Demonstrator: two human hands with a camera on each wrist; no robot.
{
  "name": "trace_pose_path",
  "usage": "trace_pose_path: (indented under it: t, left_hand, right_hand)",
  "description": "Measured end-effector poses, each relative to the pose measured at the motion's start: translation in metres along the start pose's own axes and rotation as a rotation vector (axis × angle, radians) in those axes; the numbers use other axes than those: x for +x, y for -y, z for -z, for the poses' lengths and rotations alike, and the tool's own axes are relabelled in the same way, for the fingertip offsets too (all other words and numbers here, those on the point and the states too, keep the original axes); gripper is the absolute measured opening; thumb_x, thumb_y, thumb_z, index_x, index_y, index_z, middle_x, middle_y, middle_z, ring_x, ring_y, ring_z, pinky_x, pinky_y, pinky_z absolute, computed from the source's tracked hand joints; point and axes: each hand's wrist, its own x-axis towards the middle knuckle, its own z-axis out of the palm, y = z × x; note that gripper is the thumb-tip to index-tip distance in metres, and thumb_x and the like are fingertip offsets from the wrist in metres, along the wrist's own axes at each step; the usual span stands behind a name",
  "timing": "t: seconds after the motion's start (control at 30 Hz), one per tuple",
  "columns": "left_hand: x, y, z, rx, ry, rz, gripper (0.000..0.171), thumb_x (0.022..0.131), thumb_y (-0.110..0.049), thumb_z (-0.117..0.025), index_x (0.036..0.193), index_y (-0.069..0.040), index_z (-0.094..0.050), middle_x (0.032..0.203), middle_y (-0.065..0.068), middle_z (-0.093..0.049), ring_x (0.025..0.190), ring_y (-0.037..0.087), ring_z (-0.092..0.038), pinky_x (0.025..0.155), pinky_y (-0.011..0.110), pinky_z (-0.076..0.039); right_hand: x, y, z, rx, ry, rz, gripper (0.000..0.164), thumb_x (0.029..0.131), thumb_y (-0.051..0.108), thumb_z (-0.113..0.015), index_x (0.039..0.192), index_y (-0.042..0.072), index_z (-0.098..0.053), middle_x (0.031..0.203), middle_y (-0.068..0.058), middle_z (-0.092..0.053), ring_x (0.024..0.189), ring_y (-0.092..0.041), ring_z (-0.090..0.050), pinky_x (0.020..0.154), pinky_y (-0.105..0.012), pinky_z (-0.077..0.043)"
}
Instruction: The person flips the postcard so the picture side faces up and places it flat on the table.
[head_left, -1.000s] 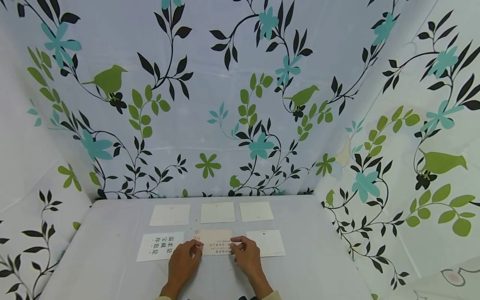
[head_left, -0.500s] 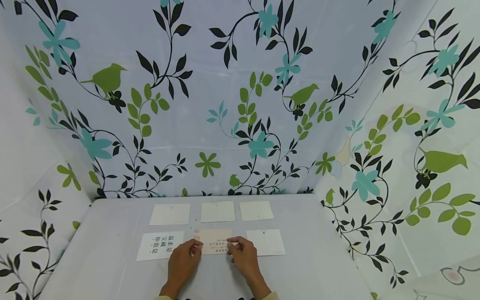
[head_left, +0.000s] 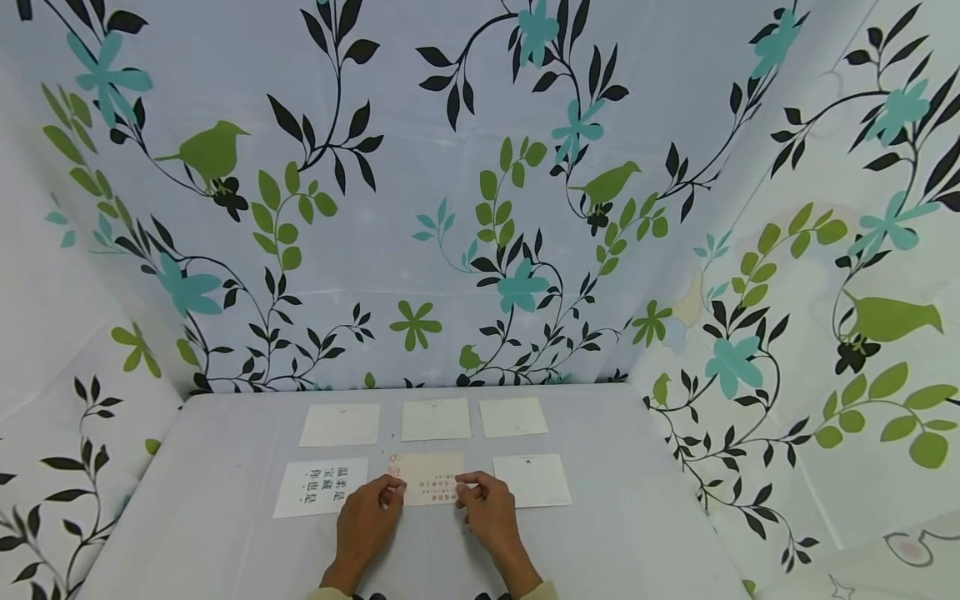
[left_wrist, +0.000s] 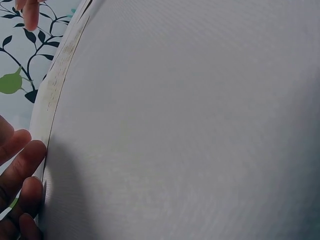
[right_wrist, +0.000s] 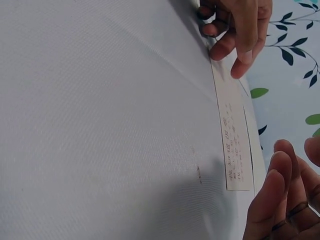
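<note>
A pale pink card (head_left: 426, 477) with printed characters lies flat on the white-covered table. My left hand (head_left: 366, 518) touches its near left corner, thumb and forefinger close together and the other fingers loosely bent. At its right end is my right hand (head_left: 491, 515), with the fingertips over the card's edge. In the right wrist view the right hand's relaxed fingers (right_wrist: 272, 197) appear beside the card's near end, while the left hand (right_wrist: 237, 27) is at the far end. The left wrist view shows only part of the left hand (left_wrist: 22, 180) at its edge.
A white card (head_left: 311, 487) with large dark characters lies to the left, a plain white card (head_left: 532, 481) to the right. Behind are three pale cards: left (head_left: 340, 425), middle (head_left: 435, 419) and right (head_left: 513, 417). A leaf-patterned cloth (head_left: 450, 208) hangs behind the table (head_left: 615, 500).
My right hand has shifted slightly left, so its fingertips now cover a bit of the pink card's right end. The left hand stays at its corner. The head view has tilted a little.
</note>
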Motion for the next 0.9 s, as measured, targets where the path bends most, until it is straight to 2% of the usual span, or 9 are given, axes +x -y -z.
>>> trace_pose_path:
  t: [0.17, 0.43, 0.7, 0.9]
  left_hand:
    - [-0.001, 0.001, -0.001, 0.002, -0.012, -0.006, 0.007, 0.096, -0.015, -0.075, 0.098, -0.019, -0.08, 0.072, -0.011, -0.066, 0.062, 0.004, -0.05, 0.059, 0.023, -0.039]
    - [0.0, -0.001, 0.003, 0.0, 0.001, 0.003, 0.007, 0.096, -0.015, -0.075, 0.099, -0.018, -0.08, 0.072, -0.009, -0.067, 0.062, 0.006, -0.05, 0.059, 0.024, -0.038]
    - [0.001, -0.002, 0.002, 0.001, 0.002, 0.0, 0.008, 0.097, -0.015, -0.074, 0.101, -0.018, -0.081, 0.072, -0.009, -0.067, 0.062, 0.007, -0.05, 0.06, 0.024, -0.038]
    - [0.0, -0.001, 0.001, -0.004, 0.006, 0.001, 0.008, 0.098, -0.015, -0.073, 0.101, -0.018, -0.08, 0.073, -0.009, -0.067, 0.062, 0.007, -0.05, 0.06, 0.024, -0.039]
  right_hand:
    - [0.0, -0.003, -0.001, 0.0, -0.008, -0.022, 0.019, 0.103, 0.024, -0.068, 0.114, 0.011, -0.078, 0.076, 0.001, -0.072, 0.058, -0.014, -0.063, 0.052, -0.025, -0.049]
    - [0.001, -0.005, -0.002, 0.001, 0.015, -0.041, 0.029, 0.103, 0.042, -0.068, 0.111, 0.016, -0.078, 0.077, 0.003, -0.074, 0.059, -0.014, -0.064, 0.055, -0.027, -0.05]
    - [0.002, -0.002, -0.006, 0.005, 0.02, -0.047, 0.029, 0.103, 0.043, -0.067, 0.11, 0.017, -0.078, 0.077, 0.003, -0.074, 0.059, -0.014, -0.063, 0.056, -0.027, -0.05]
    - [-0.001, -0.007, -0.012, -0.005, 0.023, -0.043, 0.017, 0.099, 0.033, -0.074, 0.106, 0.018, -0.079, 0.074, 0.004, -0.072, 0.058, -0.013, -0.064, 0.056, -0.025, -0.052]
